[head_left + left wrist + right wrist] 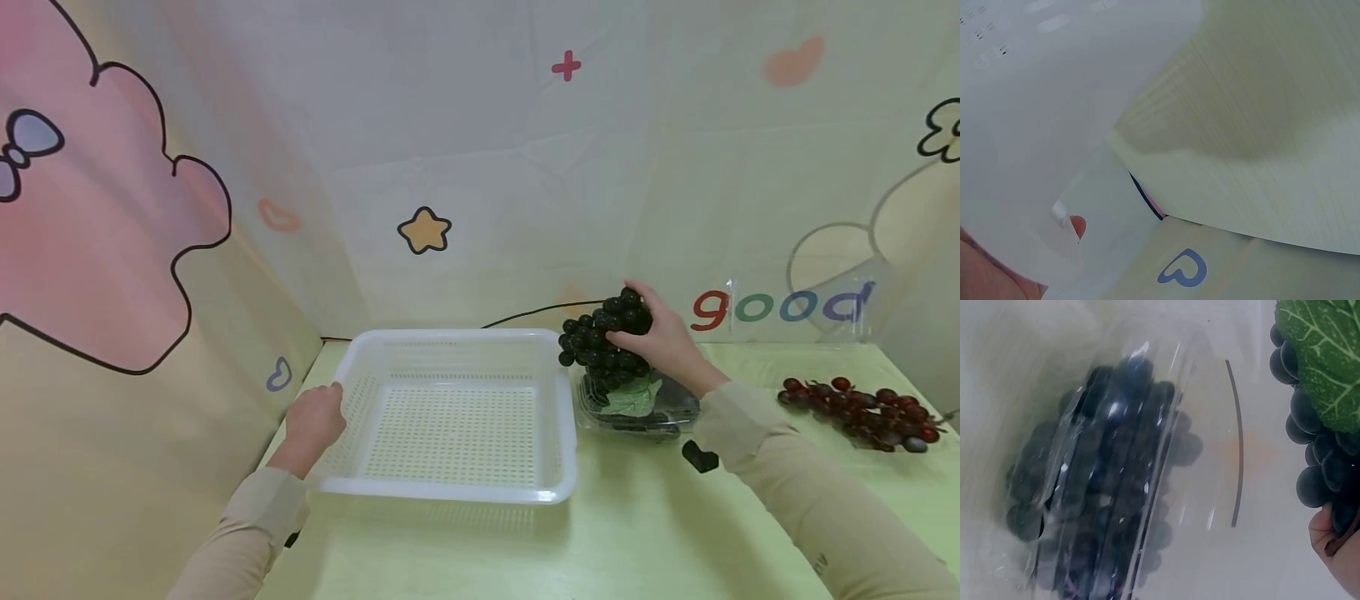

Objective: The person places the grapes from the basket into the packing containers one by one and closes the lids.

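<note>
My left hand (315,421) grips the left rim of a white plastic basket (450,335), whose perforated floor holds nothing. In the left wrist view, a fingertip (1078,227) shows past the basket's wall (1054,131). With my right hand (670,343) I hold a bunch of dark grapes (607,329), thumb in front and fingers over the top. A green leaf (1329,356) hangs from the bunch. Under it sits a clear plastic box (652,425), right beside the basket. More dark grapes (1110,456) show through its plastic in the right wrist view.
A bunch of red grapes (862,410) lies on the pale green table (645,533) at the right. Behind the table hangs a printed cloth (495,200), and another stretch of it lines the left side.
</note>
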`<state>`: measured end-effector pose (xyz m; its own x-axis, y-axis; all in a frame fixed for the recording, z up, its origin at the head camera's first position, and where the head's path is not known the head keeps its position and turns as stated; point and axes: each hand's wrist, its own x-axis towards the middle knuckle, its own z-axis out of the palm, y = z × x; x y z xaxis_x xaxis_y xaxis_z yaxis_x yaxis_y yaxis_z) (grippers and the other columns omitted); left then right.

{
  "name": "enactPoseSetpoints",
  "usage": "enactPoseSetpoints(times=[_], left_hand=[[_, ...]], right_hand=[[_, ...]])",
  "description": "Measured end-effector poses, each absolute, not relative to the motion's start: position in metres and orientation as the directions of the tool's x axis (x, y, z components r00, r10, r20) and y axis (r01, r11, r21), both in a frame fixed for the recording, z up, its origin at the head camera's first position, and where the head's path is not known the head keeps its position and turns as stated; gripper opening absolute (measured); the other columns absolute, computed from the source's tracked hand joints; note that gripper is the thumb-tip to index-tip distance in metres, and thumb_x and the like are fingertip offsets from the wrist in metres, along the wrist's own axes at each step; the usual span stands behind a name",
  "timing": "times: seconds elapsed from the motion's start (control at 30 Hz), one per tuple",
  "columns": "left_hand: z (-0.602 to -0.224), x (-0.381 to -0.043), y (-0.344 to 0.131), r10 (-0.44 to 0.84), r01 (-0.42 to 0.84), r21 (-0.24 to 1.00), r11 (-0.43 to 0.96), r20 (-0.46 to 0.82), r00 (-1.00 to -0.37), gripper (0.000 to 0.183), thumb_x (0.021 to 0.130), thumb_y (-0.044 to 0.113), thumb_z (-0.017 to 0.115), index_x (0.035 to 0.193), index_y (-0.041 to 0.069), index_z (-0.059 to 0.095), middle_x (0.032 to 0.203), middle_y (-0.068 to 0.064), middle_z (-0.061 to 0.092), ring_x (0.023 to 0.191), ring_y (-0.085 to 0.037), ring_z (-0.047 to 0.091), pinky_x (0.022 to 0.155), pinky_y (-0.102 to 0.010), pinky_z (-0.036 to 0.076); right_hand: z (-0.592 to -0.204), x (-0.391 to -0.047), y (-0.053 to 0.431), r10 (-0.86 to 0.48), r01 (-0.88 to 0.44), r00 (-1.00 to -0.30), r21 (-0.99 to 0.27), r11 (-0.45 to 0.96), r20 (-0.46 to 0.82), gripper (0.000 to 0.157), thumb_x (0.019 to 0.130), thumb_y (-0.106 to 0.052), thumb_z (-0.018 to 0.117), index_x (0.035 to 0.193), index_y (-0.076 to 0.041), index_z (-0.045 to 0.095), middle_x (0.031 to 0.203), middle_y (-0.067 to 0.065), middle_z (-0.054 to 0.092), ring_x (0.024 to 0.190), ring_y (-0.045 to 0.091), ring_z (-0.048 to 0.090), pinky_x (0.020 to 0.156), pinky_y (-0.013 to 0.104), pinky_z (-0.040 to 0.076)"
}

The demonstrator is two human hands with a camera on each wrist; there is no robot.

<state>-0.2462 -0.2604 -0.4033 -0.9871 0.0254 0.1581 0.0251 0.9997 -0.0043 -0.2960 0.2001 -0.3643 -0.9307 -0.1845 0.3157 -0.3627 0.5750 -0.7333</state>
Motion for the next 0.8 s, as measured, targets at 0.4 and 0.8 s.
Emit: enactPoseSetpoints(times=[0.4,0.8], left_hand=[[-0.402,-0.246,-0.261,0.025,0.026,0.006,1.0,0.159,-0.987,0.007,0.073,0.001,0.054,0.079,0.0,0.05,0.068,-0.014,0.054,0.062,-0.031,0.054,0.049,-0.039,0.042],[-0.4,-0.244,-0.26,0.026,0.026,-0.002,1.0,0.147,-0.989,0.009,0.073,0.001,0.054,0.081,-0.001,0.051,0.069,-0.014,0.055,0.062,-0.03,0.054,0.049,-0.038,0.042]], right_hand=[[-0.366,-0.286,0.229,-0.13,-0.291,-0.955,-0.752,0.591,0.268,0.083,0.079,-0.037,0.063,0.143,-0.022,0.012,0.148,0.012,0.011,0.131,0.041,0.017,0.091,0.064,0.025],[-0.368,-0.278,0.256,-0.096,-0.268,-0.959,-0.742,0.615,0.267,0.083,0.081,-0.035,0.061,0.143,-0.016,0.009,0.146,0.022,0.008,0.129,0.048,0.013,0.088,0.066,0.024]])
